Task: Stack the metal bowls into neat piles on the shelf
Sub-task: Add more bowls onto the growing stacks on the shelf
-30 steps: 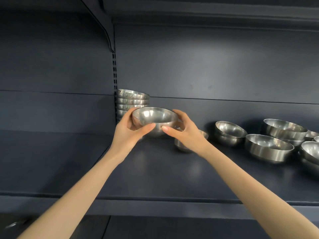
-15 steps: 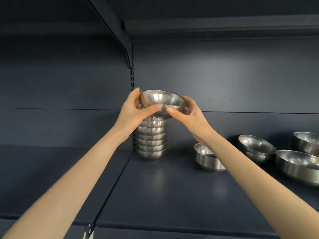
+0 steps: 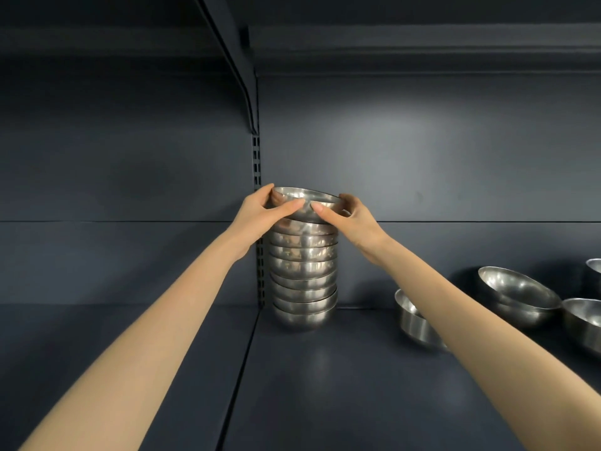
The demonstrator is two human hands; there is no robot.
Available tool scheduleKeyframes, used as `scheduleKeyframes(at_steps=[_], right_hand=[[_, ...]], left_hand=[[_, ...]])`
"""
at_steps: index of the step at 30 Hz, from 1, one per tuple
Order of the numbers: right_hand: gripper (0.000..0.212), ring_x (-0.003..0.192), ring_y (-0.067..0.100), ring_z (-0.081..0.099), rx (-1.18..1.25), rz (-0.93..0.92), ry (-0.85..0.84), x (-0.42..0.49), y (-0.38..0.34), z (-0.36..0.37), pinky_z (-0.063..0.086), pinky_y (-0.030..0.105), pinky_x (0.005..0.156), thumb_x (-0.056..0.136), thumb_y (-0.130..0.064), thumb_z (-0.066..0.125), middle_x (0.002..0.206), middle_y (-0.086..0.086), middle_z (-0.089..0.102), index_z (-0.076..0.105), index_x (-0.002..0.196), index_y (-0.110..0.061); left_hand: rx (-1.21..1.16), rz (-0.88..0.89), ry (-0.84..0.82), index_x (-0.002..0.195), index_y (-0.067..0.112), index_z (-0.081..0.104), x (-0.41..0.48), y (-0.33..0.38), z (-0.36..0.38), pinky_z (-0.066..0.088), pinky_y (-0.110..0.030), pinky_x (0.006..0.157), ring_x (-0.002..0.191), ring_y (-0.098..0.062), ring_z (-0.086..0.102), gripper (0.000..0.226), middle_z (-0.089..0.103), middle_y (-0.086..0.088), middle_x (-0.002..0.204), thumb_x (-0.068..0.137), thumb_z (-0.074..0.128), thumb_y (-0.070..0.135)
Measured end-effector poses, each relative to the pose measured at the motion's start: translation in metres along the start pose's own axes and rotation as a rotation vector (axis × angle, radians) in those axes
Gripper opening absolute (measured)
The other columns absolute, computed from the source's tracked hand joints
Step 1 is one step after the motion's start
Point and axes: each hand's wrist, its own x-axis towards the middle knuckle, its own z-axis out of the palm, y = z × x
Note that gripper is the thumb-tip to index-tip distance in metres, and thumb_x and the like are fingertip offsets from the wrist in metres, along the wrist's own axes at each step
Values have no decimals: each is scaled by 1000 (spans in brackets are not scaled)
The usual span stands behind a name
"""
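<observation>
The left hand (image 3: pixel 260 211) gripped the left side of the top bowl (image 3: pixel 305 200), its thumb across the near wall and its fingers curled over the far rim. This bowl was at the top of the pile (image 3: pixel 304 275), which stood on the shelf (image 3: pixel 325 385) close to the back panel, just beside the slotted upright (image 3: pixel 257 157). The bowl looked a little tilted, with its left rim higher than its right, so I judge it was not yet fully seated in the bowl under it. The right hand (image 3: pixel 354 219) gripped the right side of the same bowl, thumb in front and fingers behind. Further right, well apart from the pile, more bowls lay loose on the shelf: a small bowl (image 3: pixel 410 320) partly hidden by the right forearm, then what seemed to be nested bowls (image 3: pixel 517 294), and another bowl (image 3: pixel 583 320) at the edge of the view.

The step in hand seemed to be placing this bowl on the pile. The next move would call for making it level, lowering it until it nests straight, and letting go gently with both hands, because the pile was tall and could lean. After that, a loose bowl on the right should be taken.
</observation>
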Motion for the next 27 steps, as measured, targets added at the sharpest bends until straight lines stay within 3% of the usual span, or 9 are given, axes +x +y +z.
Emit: scheduleKeyframes(at_steps=[2, 4, 6, 8, 13, 17, 20, 23, 27], right_hand=[[86, 110, 7, 47, -5, 12, 1, 0, 5, 3, 38, 19, 87, 83, -40, 72, 129, -3, 48, 27, 148, -8], [87, 107, 6, 49, -7, 26, 0, 0, 9, 5, 39, 17, 85, 84, -40, 71, 131, -2, 49, 24, 150, -7], [86, 97, -1, 52, -15, 34, -9, -1, 12, 7, 42, 8, 73, 85, -40, 69, 125, -4, 50, 23, 150, -6], [86, 88, -7, 51, -13, 36, -14, -1, 14, 9, 43, 6, 63, 86, -40, 68, 119, -7, 49, 22, 150, -6], [87, 88, -7, 52, -24, 34, -23, -2, 16, 8, 44, 6, 64, 85, -38, 70, 105, -15, 51, 22, 150, -8], [86, 98, 0, 58, -63, 21, -18, 1, 16, 8, 47, 13, 75, 80, -38, 76, 114, -9, 58, 31, 146, -7], [93, 114, 12, 56, -93, 18, -29, 1, 13, 8, 46, 19, 89, 78, -41, 76, 130, -1, 55, 26, 149, -7], [92, 115, 10, 50, -100, 16, -50, -1, 11, 9, 41, 20, 92, 82, -39, 73, 129, -3, 50, 21, 151, -8], [93, 124, 5, 39, -137, 0, -70, -7, 10, 6, 34, 15, 93, 87, -39, 68, 146, -1, 39, 11, 154, -8]], left_hand=[[29, -32, -5, 138, 13, 46, 0, -6, -1, 36, -30, 111, 123, -5, 51, 66, 57, 7, 131, 82, 73, 37], [30, -39, -23, 105, 19, 61, -2, -10, -1, 46, -21, 96, 97, 7, 62, 28, 66, 9, 106, 83, 72, 34], [7, -23, -23, 86, 21, 54, -3, -14, 2, 45, -12, 78, 75, 11, 63, 20, 64, 12, 89, 85, 71, 31], [-3, -5, -15, 90, 19, 53, -4, -15, 4, 50, -12, 76, 73, 5, 66, 22, 64, 7, 91, 85, 70, 32], [-23, 12, -37, 104, 10, 54, -9, -18, 5, 56, -27, 76, 86, -9, 69, 47, 63, -1, 100, 75, 73, 42], [-2, -1, -23, 111, 24, 60, -14, -26, 3, 51, -38, 96, 101, -14, 67, 48, 69, 9, 104, 71, 75, 46], [-37, -18, -21, 116, 19, 58, -17, -26, 4, 53, -35, 94, 95, -12, 70, 59, 69, 7, 104, 67, 74, 47], [-41, -29, -28, 119, 16, 56, -19, -26, 6, 55, -28, 87, 87, -5, 70, 51, 67, 6, 103, 76, 71, 39], [15, -74, -43, 121, 22, 54, -21, -22, 7, 46, -39, 102, 93, -7, 70, 60, 67, 11, 104, 72, 69, 53]])
